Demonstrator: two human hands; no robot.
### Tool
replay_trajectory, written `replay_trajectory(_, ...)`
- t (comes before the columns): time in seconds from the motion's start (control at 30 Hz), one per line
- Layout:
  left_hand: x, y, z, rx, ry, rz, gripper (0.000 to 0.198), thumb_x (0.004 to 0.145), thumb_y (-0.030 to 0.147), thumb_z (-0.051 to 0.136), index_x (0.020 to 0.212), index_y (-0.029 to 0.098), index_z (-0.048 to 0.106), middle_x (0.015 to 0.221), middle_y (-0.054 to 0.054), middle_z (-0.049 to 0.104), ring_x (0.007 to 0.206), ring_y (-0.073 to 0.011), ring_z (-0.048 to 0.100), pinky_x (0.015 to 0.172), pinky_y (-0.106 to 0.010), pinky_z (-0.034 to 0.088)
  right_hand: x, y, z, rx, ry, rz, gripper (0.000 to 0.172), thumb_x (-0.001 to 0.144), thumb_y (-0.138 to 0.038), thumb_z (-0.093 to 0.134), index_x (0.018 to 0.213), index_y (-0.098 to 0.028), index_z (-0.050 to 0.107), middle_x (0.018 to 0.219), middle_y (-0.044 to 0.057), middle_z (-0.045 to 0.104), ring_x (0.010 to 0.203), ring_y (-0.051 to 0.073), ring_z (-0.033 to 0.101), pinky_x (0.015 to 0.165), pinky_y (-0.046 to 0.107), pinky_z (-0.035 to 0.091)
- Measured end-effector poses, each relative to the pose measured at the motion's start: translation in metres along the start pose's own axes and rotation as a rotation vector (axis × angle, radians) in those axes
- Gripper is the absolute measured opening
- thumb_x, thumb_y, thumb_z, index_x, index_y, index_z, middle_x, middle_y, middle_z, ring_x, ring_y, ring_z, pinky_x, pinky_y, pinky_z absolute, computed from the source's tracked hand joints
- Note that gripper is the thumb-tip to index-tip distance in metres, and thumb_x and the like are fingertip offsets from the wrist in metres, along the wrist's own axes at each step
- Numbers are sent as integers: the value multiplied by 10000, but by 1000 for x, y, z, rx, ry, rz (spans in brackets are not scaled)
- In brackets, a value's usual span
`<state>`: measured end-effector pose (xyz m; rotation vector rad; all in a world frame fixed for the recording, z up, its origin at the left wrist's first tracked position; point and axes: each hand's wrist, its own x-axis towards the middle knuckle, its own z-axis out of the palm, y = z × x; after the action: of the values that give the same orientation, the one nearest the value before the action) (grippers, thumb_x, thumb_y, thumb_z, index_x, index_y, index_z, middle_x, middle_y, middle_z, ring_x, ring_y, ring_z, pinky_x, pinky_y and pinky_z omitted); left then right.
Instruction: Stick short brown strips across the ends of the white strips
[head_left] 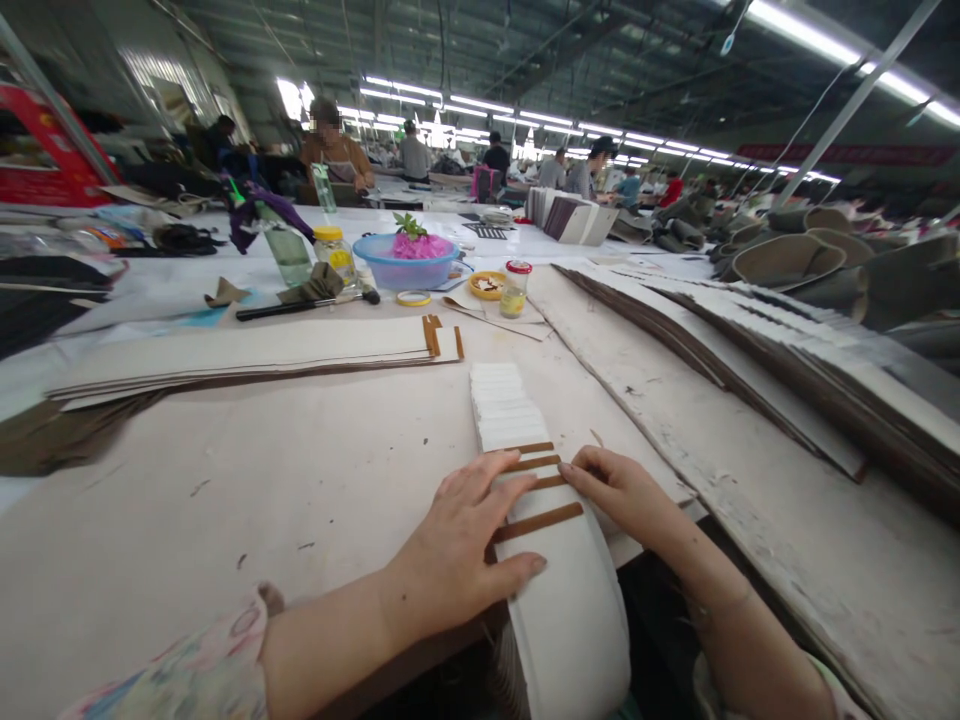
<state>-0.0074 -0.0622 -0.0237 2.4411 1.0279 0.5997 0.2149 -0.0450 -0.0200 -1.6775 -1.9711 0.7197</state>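
Note:
A fanned stack of long white pieces (559, 590) with brown strips across them lies at the table's near edge and curves down over it. My left hand (472, 530) rests on the stack's left side, fingers spread over the brown strips, thumb apart on the white surface. At the right edge of the stack, my right hand (615, 490) has its fingers curled together, with thumb and fingertips at the end of a brown strip (547, 482). Whatever sits between those fingertips is too small to make out. Behind both hands the white ends (506, 400) overlap in narrow steps.
Another stack of white strips (247, 350) lies left. Beyond are a blue bowl (405, 268), a yellow-lidded jar (334, 255), a red-lidded jar (514, 290) and a black-handled brush (300, 307). Layered dark-edged pieces (750, 350) lie right. A person in brown (337, 155) is across the table.

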Motion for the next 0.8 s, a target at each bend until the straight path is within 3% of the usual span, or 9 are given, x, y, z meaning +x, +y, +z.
replay_trajectory(0.17,3,-11,3,-108,-55,-194,894,684,591,544,1372,177,150,1446,-123,89,1308,-298,129,1039,-495,201,3,9,0,240,-50,39,351,782,-500,438,616,-191,444,538,-54,413,533,110,409,522,236,345)
replay_trajectory(0.37,3,-16,8,-185,-68,-275,1017,653,628,547,1385,114,63,1445,-158,45,1317,-301,83,1061,-484,160,20,4,-1,174,94,1,334,820,-457,386,852,-184,576,768,10,567,726,153,506,661,272,394)
replay_trajectory(0.47,3,-16,10,-205,-41,-274,1022,648,612,564,1383,100,72,1439,-176,73,1312,-311,104,1057,-496,167,35,-2,1,94,86,-41,315,809,-443,410,754,-185,584,741,11,566,736,162,515,694,290,388)
replay_trajectory(0.6,2,-16,11,-240,-36,-277,1055,632,601,588,1386,108,38,1437,-181,74,1309,-321,110,1053,-509,170,45,-13,-1,82,87,-21,379,804,-488,404,591,-187,490,561,-24,475,578,142,464,580,279,377)
replay_trajectory(0.7,1,-16,11,-265,-11,-259,1068,623,587,604,1387,127,15,1442,-166,62,1313,-311,103,1058,-504,167,34,-20,-7,283,9,6,447,840,-520,313,618,-182,503,550,-19,500,559,139,483,559,271,399)
replay_trajectory(0.8,1,-14,10,-277,-19,-275,1068,622,564,616,1386,126,11,1444,-158,61,1316,-300,97,1065,-487,162,11,-24,-11,612,-182,4,381,811,-514,413,864,-184,597,751,24,629,713,178,577,670,309,457)
